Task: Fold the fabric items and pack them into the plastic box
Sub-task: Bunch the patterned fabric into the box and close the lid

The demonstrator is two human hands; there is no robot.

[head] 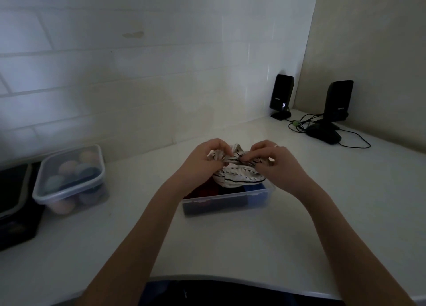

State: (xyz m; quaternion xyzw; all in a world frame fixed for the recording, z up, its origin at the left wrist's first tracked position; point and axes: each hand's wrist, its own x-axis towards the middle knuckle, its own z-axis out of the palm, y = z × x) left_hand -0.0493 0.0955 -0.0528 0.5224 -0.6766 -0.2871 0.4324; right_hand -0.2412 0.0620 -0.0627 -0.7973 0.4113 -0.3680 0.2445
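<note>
A clear plastic box (227, 199) stands on the white table in front of me. Inside it lie a red fabric (205, 190), something dark, and a blue fabric (254, 189). Above the box's far side I hold a white fabric with thin black stripes (235, 177), bunched up. My left hand (206, 159) pinches its upper left edge. My right hand (274, 160) pinches its upper right edge, a ring showing on one finger. Part of the striped fabric is hidden behind my fingers.
A second lidded plastic box (69, 178) with pastel balls inside stands at the left. A dark device (16, 204) sits at the far left edge. Two black speakers (281, 95) (337, 102) with cables and a black mouse (323, 135) occupy the back right corner. Tiled wall behind.
</note>
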